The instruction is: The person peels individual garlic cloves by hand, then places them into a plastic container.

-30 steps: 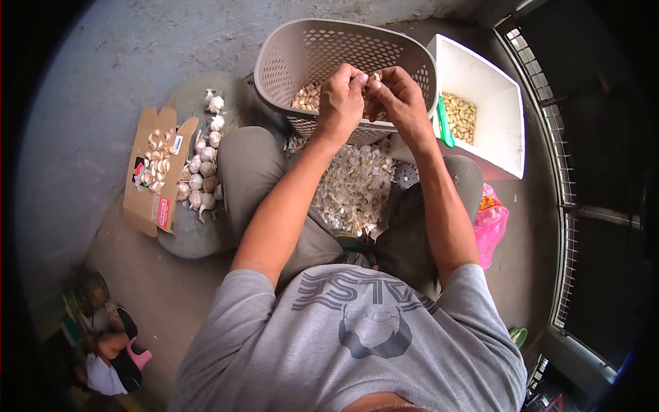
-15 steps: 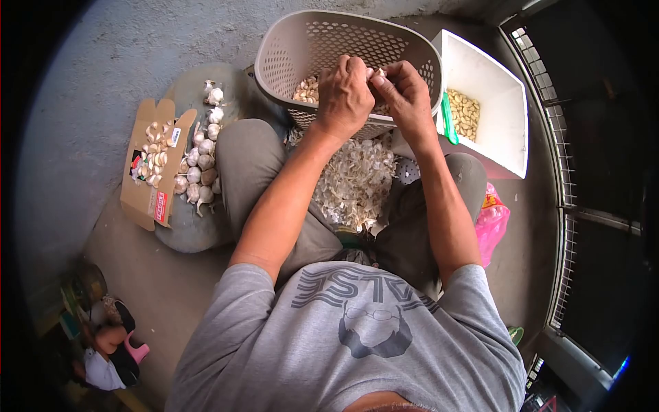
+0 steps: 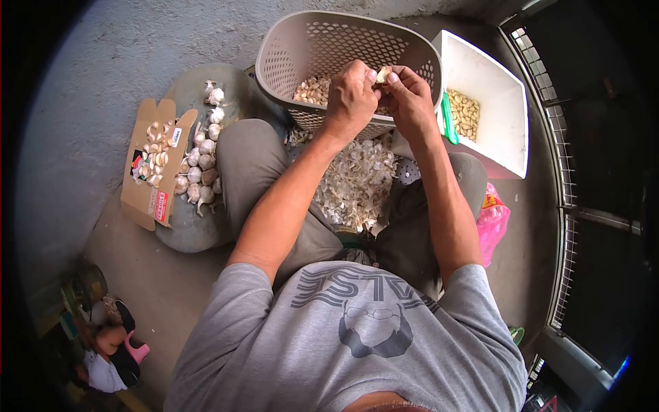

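Over the near rim of a grey-brown plastic basket (image 3: 278,51), my two hands meet at a pale garlic clove (image 3: 383,74). My left hand (image 3: 353,97) is closed, its thumb and forefinger pinching the clove from one side. On the other side my right hand (image 3: 412,96) grips it between thumb and fingertips. Inside the basket lie loose unpeeled garlic cloves (image 3: 313,90), partly hidden by my hands. Below the basket, between my legs, is a heap of dry garlic skins (image 3: 357,182).
Whole garlic bulbs (image 3: 206,161) sit on a grey seat at left, beside a cardboard box (image 3: 143,196) with cloves on it. At right, a white foam box (image 3: 491,82) holds peeled cloves (image 3: 464,113); a green handle (image 3: 449,118) leans there. A pink bag (image 3: 491,230) lies by my right knee.
The clove now shows more clearly between my fingertips, with its pale face turned up. My left hand has shifted slightly right and down, its fingers rolled around the clove.
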The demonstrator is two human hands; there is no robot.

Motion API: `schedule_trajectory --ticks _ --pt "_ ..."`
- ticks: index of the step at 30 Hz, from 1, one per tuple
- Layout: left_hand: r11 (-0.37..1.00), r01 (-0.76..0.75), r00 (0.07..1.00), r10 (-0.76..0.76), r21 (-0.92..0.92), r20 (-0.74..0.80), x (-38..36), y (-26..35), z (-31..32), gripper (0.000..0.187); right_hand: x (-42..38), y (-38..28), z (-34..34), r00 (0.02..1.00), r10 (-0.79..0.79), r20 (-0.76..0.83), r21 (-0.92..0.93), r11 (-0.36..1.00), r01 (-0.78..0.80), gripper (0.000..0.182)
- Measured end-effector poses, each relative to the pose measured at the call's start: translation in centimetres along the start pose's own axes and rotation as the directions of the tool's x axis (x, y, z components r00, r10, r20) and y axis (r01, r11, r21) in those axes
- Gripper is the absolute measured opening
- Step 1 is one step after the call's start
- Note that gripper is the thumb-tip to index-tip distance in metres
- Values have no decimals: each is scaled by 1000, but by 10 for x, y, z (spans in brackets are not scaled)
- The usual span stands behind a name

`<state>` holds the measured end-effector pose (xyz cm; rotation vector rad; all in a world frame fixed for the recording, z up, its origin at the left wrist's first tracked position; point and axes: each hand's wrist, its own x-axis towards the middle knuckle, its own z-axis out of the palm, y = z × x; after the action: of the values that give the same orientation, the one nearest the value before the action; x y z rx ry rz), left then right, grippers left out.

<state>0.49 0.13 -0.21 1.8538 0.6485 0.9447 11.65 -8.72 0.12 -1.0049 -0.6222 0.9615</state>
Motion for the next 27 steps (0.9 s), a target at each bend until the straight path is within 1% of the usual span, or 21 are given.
schedule_trajectory --ticks 3,6,9,12,14,18,21,24,27 --pt "998 23 1000 -23 -66 -4 0 -1 2 21 2 2 -3 998 44 48 113 992 -49 20" --pt "955 204 979 -199 -216 43 -3 3 2 25 3 -2 -7 991 80 111 150 984 -96 19" --pt "926 261 963 -232 -271 135 -7 10 -3 28 2 -10 -10 986 77 146 79 993 -89 19" --pt "943 179 983 -182 -279 16 -6 -3 5 26 1 -13 -4 998 54 10 -139 989 -52 21" --pt "914 172 985 -170 -368 37 -5 -11 6 24 -1 -12 -1 1000 12 2 -208 978 -12 22" --pt "842 189 982 -177 -505 72 -5 -6 7 21 0 -10 1 998 -63 -13 -369 928 54 21" --pt "877 167 986 -137 -451 98 -5 -8 2 19 -2 -12 1 997 -69 -21 -334 941 58 19" --pt "885 149 989 -138 -441 56 -5 -8 2 16 -2 -14 -1 999 -47 13 -319 946 49 17" --pt "860 190 982 -173 -474 80 -8 -5 0 15 -5 -15 3 998 -64 22 -345 936 68 17"
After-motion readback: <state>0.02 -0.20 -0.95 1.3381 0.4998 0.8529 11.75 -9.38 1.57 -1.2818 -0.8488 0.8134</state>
